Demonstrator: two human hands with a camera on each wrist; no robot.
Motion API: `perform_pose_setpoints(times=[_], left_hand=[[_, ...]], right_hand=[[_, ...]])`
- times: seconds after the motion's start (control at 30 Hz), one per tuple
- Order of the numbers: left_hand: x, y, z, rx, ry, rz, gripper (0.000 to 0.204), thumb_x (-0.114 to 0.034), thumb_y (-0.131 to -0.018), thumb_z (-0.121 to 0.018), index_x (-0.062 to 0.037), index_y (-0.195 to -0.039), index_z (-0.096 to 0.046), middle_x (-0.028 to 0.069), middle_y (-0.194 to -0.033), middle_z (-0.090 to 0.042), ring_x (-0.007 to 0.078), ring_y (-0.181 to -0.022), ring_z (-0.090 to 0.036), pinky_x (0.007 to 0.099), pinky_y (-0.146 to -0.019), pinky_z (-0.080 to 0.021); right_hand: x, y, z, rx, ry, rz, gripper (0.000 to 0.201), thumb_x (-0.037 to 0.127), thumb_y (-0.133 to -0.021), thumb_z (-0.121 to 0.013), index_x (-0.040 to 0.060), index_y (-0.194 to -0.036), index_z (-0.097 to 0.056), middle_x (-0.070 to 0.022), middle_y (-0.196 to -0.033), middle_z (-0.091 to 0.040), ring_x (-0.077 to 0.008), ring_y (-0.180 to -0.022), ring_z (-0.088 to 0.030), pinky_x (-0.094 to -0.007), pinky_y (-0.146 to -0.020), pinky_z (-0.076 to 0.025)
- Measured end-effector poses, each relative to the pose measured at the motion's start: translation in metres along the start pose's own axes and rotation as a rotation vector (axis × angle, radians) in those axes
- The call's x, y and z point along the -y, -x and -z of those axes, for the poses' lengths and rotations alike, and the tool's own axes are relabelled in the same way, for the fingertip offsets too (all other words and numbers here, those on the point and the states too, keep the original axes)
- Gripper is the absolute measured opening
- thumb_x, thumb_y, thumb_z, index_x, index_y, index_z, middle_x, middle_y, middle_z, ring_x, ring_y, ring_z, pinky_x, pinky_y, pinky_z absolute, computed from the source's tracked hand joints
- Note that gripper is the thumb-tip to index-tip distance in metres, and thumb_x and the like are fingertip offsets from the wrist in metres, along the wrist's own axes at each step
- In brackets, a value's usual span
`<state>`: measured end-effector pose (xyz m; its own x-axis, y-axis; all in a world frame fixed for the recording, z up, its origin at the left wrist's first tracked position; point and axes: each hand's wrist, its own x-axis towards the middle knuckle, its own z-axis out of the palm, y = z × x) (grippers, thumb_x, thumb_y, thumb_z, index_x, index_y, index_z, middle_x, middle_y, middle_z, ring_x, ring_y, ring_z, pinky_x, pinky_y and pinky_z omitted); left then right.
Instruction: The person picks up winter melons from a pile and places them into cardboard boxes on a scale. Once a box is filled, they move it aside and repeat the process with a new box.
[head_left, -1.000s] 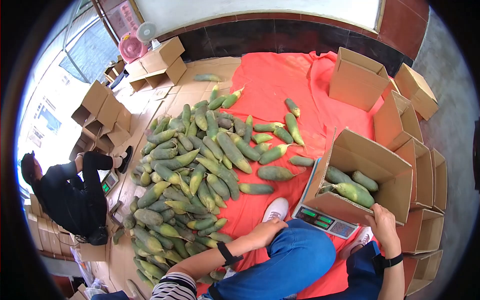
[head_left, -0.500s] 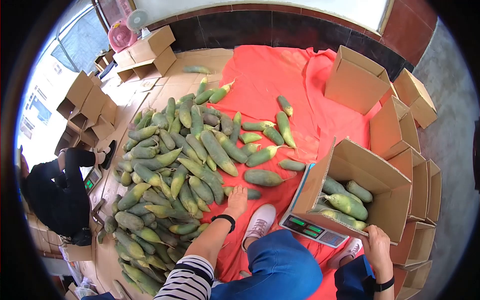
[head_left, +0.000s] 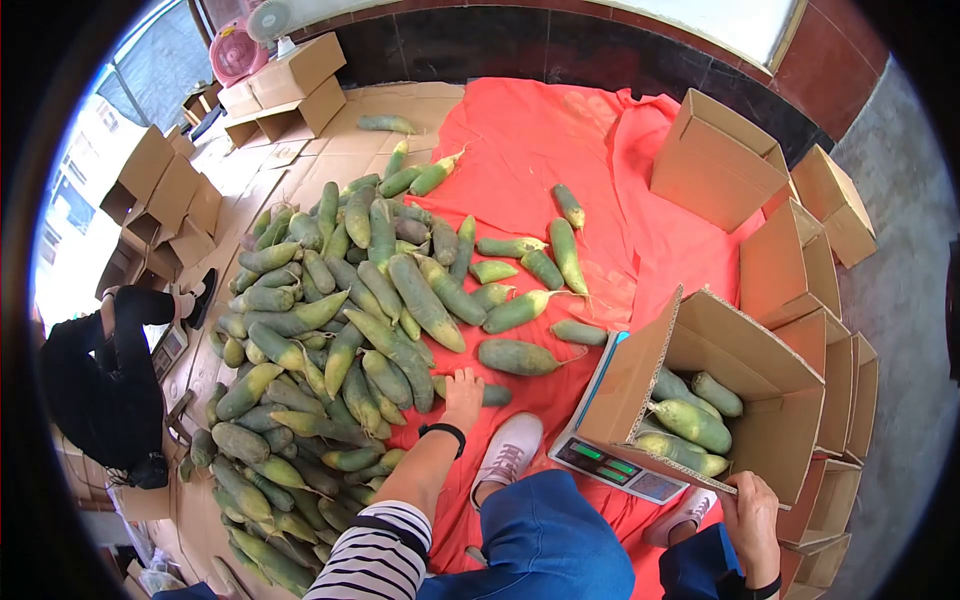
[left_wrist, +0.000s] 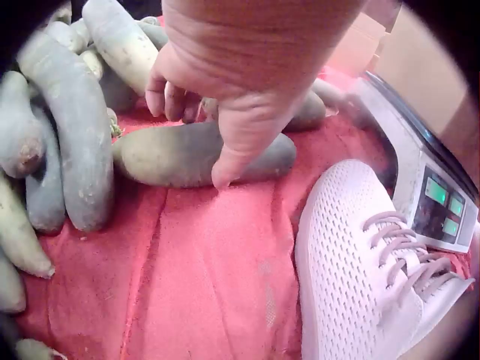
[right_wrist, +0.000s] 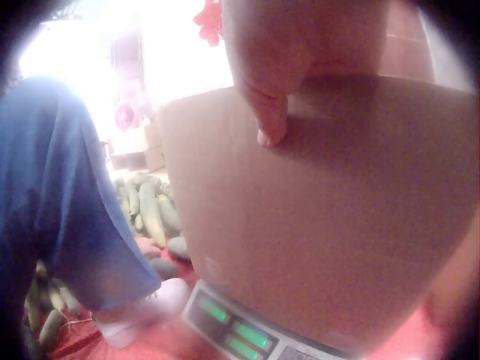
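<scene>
My left hand is over a green radish lying on the red cloth beside the pile. In the left wrist view the thumb lies along its near side and the fingers reach over its far side. My right hand grips the near edge of an open cardboard box, its thumb pressed on the outer wall. Inside that box lie several green radishes. The box stands tilted on a digital scale with lit green displays. The right hand's fingers are mostly hidden behind the box wall in the right wrist view.
A large radish pile spreads left over cardboard sheets and red cloth. Loose radishes lie between pile and scale. Open cardboard boxes line the right side. My shoe is by the scale. Another person sits at far left.
My left hand has left my knee, reached forward to the radish beside the pile, and its fingers have come down around it. The right hand has stayed on the box edge; the head view has shifted.
</scene>
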<state>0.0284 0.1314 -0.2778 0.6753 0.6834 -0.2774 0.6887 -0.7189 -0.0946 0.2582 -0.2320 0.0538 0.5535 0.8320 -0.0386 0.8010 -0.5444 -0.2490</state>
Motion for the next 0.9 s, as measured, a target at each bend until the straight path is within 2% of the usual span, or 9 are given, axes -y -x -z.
perform_pose_setpoints(times=[0.2,0.33,0.4,0.43,0.5,0.57,0.63,0.73,0.9], left_hand=[[0.013,0.054,0.006,-0.054,0.237,-0.171,0.044,-0.017,-0.068,-0.073,-0.0071,-0.105,-0.051,0.0159,-0.104,-0.057,0.0342,-0.104,-0.055,0.0479,-0.085,-0.046],[0.018,0.105,0.048,-0.151,0.602,-0.046,0.043,-0.020,-0.069,-0.074,-0.0049,-0.102,-0.050,0.0170,-0.101,-0.061,0.0358,-0.094,-0.060,0.0462,-0.081,-0.049],[0.020,0.129,0.076,-0.122,1.005,0.109,0.049,-0.025,-0.073,-0.075,-0.0013,-0.105,-0.048,0.0174,-0.102,-0.062,0.0335,-0.091,-0.064,0.0420,-0.082,-0.052],[0.020,0.133,0.082,-0.131,1.002,0.104,0.049,-0.025,-0.073,-0.075,-0.0013,-0.105,-0.048,0.0174,-0.102,-0.062,0.0335,-0.091,-0.064,0.0420,-0.082,-0.052],[0.018,0.148,0.090,-0.325,1.437,0.056,0.052,-0.023,-0.074,-0.077,0.0013,-0.109,-0.047,0.0163,-0.100,-0.063,0.0262,-0.091,-0.065,0.0368,-0.080,-0.053],[0.016,0.156,0.146,-0.344,1.431,0.032,0.054,-0.017,-0.075,-0.077,0.0026,-0.115,-0.046,0.0146,-0.104,-0.062,0.0199,-0.096,-0.063,0.0332,-0.085,-0.051],[0.001,0.167,0.223,-0.575,1.502,-0.146,0.058,-0.012,-0.074,-0.077,0.0029,-0.120,-0.045,0.0143,-0.112,-0.059,0.0206,-0.100,-0.062,0.0338,-0.089,-0.050],[-0.028,0.178,0.305,-0.677,1.603,-0.458,0.067,-0.008,-0.072,-0.078,0.0007,-0.127,-0.041,0.0140,-0.123,-0.055,0.0208,-0.113,-0.056,0.0343,-0.097,-0.045],[-0.102,0.160,0.382,-0.826,1.471,-0.913,0.070,-0.006,-0.071,-0.078,-0.0024,-0.130,-0.040,0.0155,-0.127,-0.052,0.0250,-0.117,-0.054,0.0365,-0.098,-0.044]], right_hand=[[0.002,-0.001,0.003,-0.018,0.014,0.018,0.017,0.010,-0.079,-0.067,0.0017,-0.085,-0.054,-0.0149,-0.078,-0.059,-0.0347,-0.075,-0.058,-0.0430,-0.067,-0.045],[0.000,0.001,0.003,-0.042,0.017,0.054,0.017,0.011,-0.079,-0.067,0.0013,-0.086,-0.054,-0.0159,-0.078,-0.060,-0.0353,-0.075,-0.059,-0.0433,-0.067,-0.046],[-0.002,0.004,0.002,-0.058,0.019,0.063,0.018,0.012,-0.079,-0.067,0.0013,-0.086,-0.054,-0.0163,-0.078,-0.060,-0.0355,-0.075,-0.059,-0.0435,-0.067,-0.046],[-0.004,0.004,0.001,-0.065,0.023,0.073,0.018,0.012,-0.079,-0.067,0.0014,-0.087,-0.055,-0.0166,-0.078,-0.060,-0.0354,-0.075,-0.060,-0.0435,-0.067,-0.047],[-0.006,0.011,-0.001,-0.074,0.028,0.084,0.019,0.013,-0.079,-0.068,0.0015,-0.087,-0.055,-0.0168,-0.078,-0.061,-0.0354,-0.075,-0.060,-0.0436,-0.067,-0.047],[-0.007,0.011,-0.002,-0.072,0.040,0.086,0.021,0.014,-0.078,-0.068,0.0021,-0.088,-0.055,-0.0168,-0.079,-0.062,-0.0350,-0.075,-0.061,-0.0437,-0.068,-0.048],[-0.010,0.012,-0.005,-0.091,0.041,0.100,0.021,0.014,-0.078,-0.069,0.0024,-0.089,-0.056,-0.0166,-0.079,-0.062,-0.0348,-0.076,-0.061,-0.0436,-0.068,-0.048],[-0.014,0.015,-0.006,-0.090,0.049,0.112,0.021,0.015,-0.078,-0.069,0.0028,-0.089,-0.055,-0.0163,-0.080,-0.062,-0.0344,-0.076,-0.062,-0.0436,-0.068,-0.048],[-0.019,0.009,-0.012,-0.103,0.101,0.141,0.022,0.016,-0.078,-0.069,0.0028,-0.087,-0.054,-0.0161,-0.081,-0.062,-0.0334,-0.078,-0.062,-0.0437,-0.069,-0.049]])
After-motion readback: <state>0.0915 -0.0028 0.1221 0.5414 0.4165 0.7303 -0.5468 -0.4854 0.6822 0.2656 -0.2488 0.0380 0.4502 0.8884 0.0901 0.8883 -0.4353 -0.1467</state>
